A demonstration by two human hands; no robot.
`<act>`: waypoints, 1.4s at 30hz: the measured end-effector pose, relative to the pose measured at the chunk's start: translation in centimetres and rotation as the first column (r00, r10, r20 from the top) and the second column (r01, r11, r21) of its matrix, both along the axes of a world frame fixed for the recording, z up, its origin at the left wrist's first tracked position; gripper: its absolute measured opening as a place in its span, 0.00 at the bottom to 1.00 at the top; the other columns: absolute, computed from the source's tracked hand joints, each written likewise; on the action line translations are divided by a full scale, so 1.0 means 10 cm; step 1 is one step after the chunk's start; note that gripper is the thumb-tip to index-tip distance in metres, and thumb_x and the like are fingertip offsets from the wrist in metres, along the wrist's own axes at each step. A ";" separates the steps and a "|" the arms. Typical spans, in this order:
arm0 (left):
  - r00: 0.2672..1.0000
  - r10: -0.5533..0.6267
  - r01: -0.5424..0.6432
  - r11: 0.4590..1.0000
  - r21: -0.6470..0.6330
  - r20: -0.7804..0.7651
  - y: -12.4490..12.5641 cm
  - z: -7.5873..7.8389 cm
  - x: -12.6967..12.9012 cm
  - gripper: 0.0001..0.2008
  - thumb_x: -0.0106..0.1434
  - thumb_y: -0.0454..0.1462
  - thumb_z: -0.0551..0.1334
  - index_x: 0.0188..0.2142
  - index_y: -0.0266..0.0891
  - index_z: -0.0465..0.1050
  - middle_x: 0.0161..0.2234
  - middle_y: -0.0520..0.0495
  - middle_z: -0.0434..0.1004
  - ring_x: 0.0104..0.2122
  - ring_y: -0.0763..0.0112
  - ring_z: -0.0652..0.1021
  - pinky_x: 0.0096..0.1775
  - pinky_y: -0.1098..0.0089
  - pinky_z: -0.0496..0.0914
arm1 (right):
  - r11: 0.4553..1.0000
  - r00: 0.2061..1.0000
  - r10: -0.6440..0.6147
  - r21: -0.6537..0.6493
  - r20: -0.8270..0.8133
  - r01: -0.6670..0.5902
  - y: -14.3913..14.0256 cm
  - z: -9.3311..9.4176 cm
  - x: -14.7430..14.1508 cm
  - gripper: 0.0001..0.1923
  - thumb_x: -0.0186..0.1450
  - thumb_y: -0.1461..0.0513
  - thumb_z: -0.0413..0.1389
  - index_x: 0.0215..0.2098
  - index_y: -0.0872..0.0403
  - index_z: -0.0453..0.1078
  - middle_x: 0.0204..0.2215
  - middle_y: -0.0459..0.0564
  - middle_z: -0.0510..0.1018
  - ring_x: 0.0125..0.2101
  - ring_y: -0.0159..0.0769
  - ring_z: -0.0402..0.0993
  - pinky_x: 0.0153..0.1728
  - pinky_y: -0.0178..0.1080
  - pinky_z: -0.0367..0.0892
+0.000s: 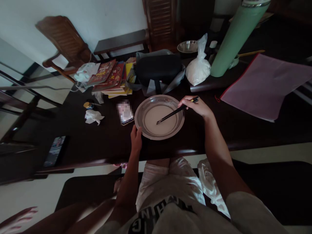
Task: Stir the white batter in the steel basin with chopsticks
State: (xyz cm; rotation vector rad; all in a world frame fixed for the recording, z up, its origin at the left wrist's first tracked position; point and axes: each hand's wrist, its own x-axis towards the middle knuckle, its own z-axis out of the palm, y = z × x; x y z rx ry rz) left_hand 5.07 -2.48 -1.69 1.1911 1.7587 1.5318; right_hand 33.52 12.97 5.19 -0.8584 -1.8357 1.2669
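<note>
Right now the right hand (pixel 198 105) is closed around a pair of dark chopsticks (pixel 174 113), their tips down in the pale liquid inside a round metal pan (pixel 159 117) at the centre of the frame. The left hand (pixel 136 138) is clamped on the pan's near-left rim, steadying it on the dark desk (pixel 97 139). To my eye this is the stirring step, well under way, and the next stroke would call for a firm hold on the rim and shallow strokes, since the pan is low-sided and sits close to the desk's near edge. Just left of the pan lies a phone (pixel 125 113); a white plastic bag (pixel 198 66) and a tall green flask (pixel 234 35) stand in the upper right.
</note>
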 end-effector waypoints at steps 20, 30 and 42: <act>1.000 -0.006 0.006 1.000 0.002 0.005 -0.01 0.03 0.01 0.14 0.59 0.48 0.59 0.32 0.38 0.70 0.29 0.51 0.68 0.31 0.70 0.68 0.36 0.71 0.66 | 0.987 0.986 -0.156 0.021 -0.053 0.157 0.04 -0.02 0.08 0.20 0.61 0.45 0.57 0.29 0.50 0.78 0.27 0.47 0.81 0.29 0.33 0.74 0.26 0.35 0.62; 1.000 -0.013 0.012 1.000 0.009 0.021 -0.01 0.00 0.00 0.14 0.60 0.47 0.59 0.32 0.38 0.70 0.29 0.52 0.67 0.31 0.72 0.68 0.36 0.72 0.65 | 0.994 0.995 -0.094 0.046 -0.032 0.096 0.04 -0.02 0.05 0.20 0.62 0.45 0.57 0.30 0.51 0.78 0.31 0.48 0.82 0.33 0.33 0.75 0.28 0.34 0.65; 1.000 -0.006 0.006 1.000 0.009 0.001 0.00 0.01 0.00 0.14 0.60 0.48 0.59 0.33 0.38 0.70 0.30 0.51 0.69 0.32 0.70 0.69 0.37 0.71 0.66 | 0.997 0.997 -0.062 0.035 -0.042 0.064 0.04 -0.02 0.01 0.19 0.62 0.46 0.57 0.30 0.51 0.78 0.31 0.48 0.82 0.32 0.32 0.74 0.29 0.34 0.65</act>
